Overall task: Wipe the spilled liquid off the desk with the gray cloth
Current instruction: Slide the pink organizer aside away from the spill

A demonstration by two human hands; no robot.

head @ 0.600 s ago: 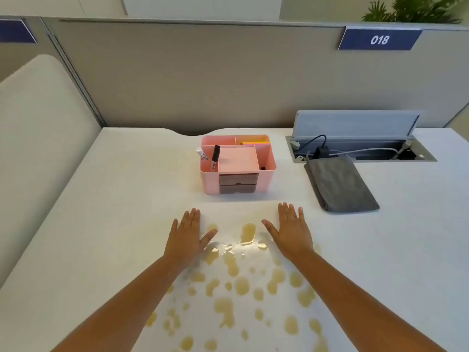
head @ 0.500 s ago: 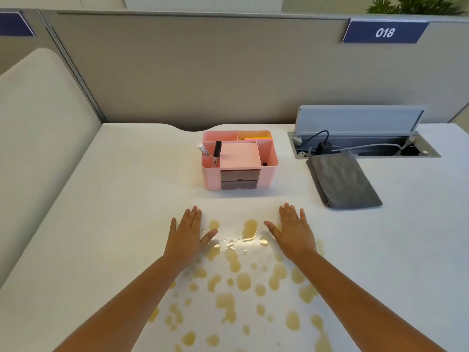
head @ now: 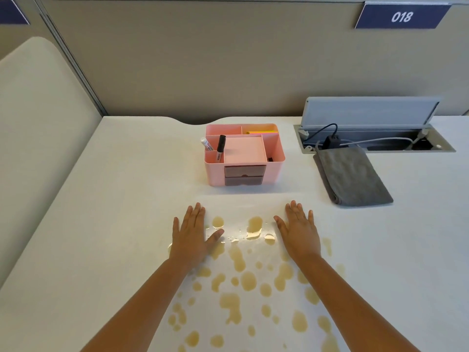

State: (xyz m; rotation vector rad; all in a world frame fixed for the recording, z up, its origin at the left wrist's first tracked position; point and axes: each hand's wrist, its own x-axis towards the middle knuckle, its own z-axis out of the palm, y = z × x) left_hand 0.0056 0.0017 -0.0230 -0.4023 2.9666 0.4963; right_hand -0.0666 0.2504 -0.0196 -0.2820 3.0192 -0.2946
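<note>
Yellowish-brown spilled liquid (head: 239, 283) lies in many blots and drops over the near middle of the white desk (head: 121, 224). My left hand (head: 191, 235) rests flat on the desk at the spill's far left edge, fingers apart, holding nothing. My right hand (head: 299, 229) lies flat at the spill's far right edge, also empty. The gray cloth (head: 349, 176), folded into a long rectangle, lies to the far right of my right hand, apart from it, just in front of the cable box.
A pink desk organizer (head: 243, 154) with markers and two dark drawers stands behind the spill. An open cable box (head: 375, 138) with plugs and wires is set into the desk at the back right. A beige partition (head: 203, 59) closes the desk's far side.
Both hands stay flat in the same places. The camera has tilted slightly, so the organizer, cloth and cable box sit a little higher in view.
</note>
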